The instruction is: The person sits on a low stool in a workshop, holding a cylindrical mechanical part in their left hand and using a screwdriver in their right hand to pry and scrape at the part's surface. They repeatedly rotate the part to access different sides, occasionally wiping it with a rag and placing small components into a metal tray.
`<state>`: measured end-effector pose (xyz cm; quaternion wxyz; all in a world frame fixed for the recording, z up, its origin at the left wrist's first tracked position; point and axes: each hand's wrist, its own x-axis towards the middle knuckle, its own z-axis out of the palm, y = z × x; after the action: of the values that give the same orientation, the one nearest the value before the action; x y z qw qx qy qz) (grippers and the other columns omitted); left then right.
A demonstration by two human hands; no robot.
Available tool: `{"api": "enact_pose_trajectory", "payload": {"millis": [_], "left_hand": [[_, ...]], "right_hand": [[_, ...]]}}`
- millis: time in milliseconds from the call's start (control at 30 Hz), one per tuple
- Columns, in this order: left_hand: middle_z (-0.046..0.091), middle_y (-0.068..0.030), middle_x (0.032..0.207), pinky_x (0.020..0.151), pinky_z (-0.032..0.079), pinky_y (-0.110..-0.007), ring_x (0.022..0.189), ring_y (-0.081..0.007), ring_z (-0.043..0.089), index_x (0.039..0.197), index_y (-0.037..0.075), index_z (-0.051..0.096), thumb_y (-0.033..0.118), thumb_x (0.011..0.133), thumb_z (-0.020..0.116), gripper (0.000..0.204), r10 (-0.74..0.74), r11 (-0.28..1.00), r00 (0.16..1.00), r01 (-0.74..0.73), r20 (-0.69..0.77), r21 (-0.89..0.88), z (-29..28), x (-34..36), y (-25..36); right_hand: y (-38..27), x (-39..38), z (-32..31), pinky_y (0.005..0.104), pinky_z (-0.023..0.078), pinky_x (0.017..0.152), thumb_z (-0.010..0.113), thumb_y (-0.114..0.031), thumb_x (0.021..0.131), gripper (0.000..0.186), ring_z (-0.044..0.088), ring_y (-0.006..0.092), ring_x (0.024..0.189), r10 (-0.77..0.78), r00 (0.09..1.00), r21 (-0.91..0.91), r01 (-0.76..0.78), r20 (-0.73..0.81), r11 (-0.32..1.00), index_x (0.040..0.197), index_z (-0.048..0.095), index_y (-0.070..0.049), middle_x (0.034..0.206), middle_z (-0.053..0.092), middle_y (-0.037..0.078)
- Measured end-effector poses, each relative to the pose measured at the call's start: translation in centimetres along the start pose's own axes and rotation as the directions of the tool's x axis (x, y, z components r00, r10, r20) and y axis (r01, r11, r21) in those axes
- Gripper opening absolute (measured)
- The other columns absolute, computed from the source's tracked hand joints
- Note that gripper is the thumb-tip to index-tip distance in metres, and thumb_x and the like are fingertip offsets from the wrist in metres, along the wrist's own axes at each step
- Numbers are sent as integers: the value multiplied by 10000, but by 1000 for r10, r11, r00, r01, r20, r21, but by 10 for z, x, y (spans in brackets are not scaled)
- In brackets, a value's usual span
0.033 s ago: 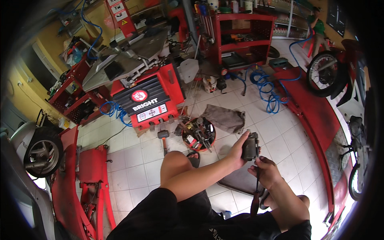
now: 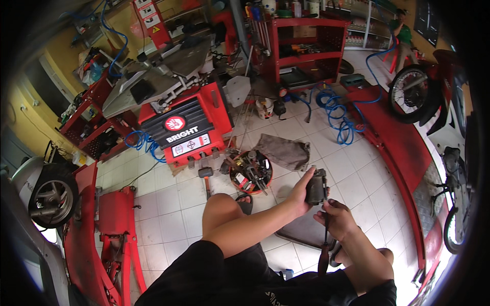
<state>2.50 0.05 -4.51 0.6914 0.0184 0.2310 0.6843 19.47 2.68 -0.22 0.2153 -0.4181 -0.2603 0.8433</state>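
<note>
My left hand [image 2: 302,198] is closed round a dark, blocky metal part [image 2: 317,189], held up over the floor in front of my knees. In my right hand [image 2: 341,222] is a long screwdriver [image 2: 323,261] with a dark reddish handle hanging down toward my lap. Its shaft runs up between my fingers to the lower right edge of the part. Where the tip meets the part is hidden by my fingers. Below both hands lies a dark grey tray [image 2: 298,233], partly covered by my arms.
An orange-rimmed tub [image 2: 269,179] of tools and parts stands ahead, beside a grey cloth [image 2: 283,151] and a mallet [image 2: 206,176]. Farther off are a red tyre machine [image 2: 184,130], blue hoses [image 2: 334,113] and a red shelf cart [image 2: 310,46]. Red lifts [image 2: 393,127] flank me; a person [image 2: 404,34] sits far right.
The whole view has shifted slightly, so things sit a little farther left. Both hands keep their hold on the metal part and the screwdriver.
</note>
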Motion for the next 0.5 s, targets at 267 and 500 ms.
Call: {"api": "enact_pose_trajectory", "payload": {"millis": [267,500], "left_hand": [[640,-77,874,746,581,-407,815,-279,667,1020,108,608,468,874,754,415,68,998,992,-67,-107,15,3,13,5],[638,-80,892,689,577,-413,734,-248,648,1036,96,579,406,918,715,358,139,990,985,-140,-105,6,14,12,21]], "right_hand": [[-4,5,5,469,584,930,715,-55,915,419,674,328,983,-79,996,-65,81,34,995,1222,458,68,1090,597,163],[-5,3,2,311,606,747,750,-46,881,377,737,231,878,-425,876,-779,426,228,460,1159,531,84,999,702,171]]}}
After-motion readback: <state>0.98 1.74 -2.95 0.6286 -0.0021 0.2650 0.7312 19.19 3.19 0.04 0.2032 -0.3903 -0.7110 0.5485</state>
